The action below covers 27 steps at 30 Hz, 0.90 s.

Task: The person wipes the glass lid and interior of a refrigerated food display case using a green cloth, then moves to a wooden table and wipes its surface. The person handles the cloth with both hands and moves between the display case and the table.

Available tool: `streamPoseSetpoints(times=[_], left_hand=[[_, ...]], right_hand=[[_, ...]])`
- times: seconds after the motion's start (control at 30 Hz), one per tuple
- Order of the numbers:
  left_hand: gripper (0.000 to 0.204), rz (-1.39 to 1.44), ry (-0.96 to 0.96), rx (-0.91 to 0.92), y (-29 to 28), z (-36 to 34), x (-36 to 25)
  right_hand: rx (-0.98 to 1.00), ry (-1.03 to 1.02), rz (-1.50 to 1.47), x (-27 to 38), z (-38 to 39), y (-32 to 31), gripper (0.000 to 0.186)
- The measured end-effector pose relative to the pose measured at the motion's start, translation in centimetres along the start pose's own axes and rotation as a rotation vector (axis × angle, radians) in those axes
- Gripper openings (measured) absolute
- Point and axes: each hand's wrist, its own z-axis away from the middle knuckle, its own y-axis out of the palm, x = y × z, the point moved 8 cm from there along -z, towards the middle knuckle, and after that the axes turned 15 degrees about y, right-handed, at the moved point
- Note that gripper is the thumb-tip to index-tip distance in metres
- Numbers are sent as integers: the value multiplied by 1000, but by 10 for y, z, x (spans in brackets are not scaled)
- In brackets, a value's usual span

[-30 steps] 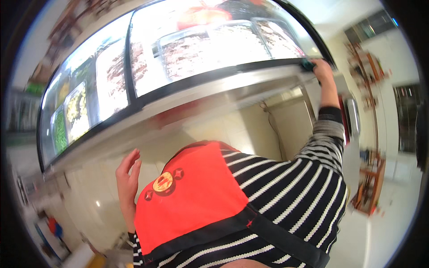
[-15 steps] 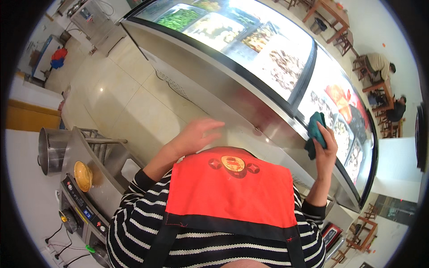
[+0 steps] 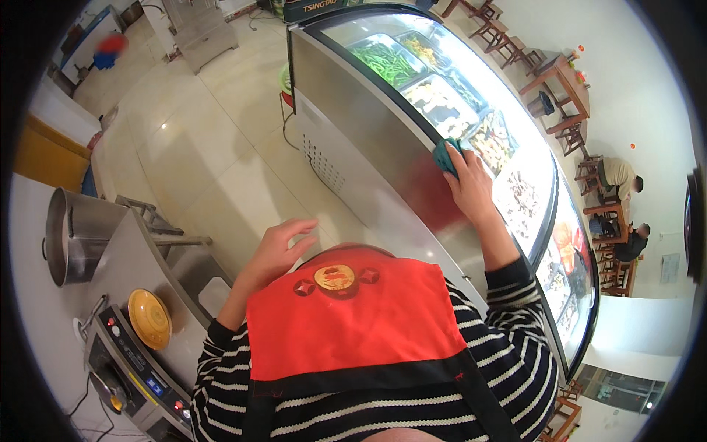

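Right hand [image 3: 473, 189]: stretched out to the display case [image 3: 361, 114]; its fingers close over a folded cloth, pinning it to the dark upper edge; the thumb's exact hold cannot be told
Teal cloth [image 3: 445, 158]: bunched under the right hand's fingertips, on the case's near edge, beside the trays with pale pieces [image 3: 440, 105] and with mixed food [image 3: 492, 144]
Left hand [image 3: 278, 252]: holds nothing; fingers apart and loosely bent, in the air in front of the red apron [image 3: 353, 324], well apart from the case
Case edge: runs on both ways from the cloth, up past the green beans [image 3: 383, 62] and down beside the right forearm; the cloth covers only a short stretch of it
Progress: the wiping looks under way rather than finished, since the cloth is pressed to the edge; which stretches are done and which are left cannot be told, as no streak or smear marks a boundary; the glass shows no clear sign either way
Bench [image 3: 143, 258]: at the person's left; a steel pot [image 3: 82, 236] and a yellow bowl [image 3: 149, 319] stand on it, both untouched
Beyond the case: wooden tables and stools, with two people seated, one in a pale top [image 3: 618, 175], one in dark clothes [image 3: 632, 244]
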Motion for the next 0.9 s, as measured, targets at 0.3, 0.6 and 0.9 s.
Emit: streamPoseSetpoints(times=[0.3,0.6,0.9], left_hand=[[37,19,39,-173,-77,-9,68],[31,-85,-96,-236,-187,-77,99],[32,96,-244,-147,-257,-136,157]], right_hand=[[19,-139,-11,144,-174,60,54],[40,-314,-8,260,-306,117,60],[214,-213,-141,265,-336,111,53]])
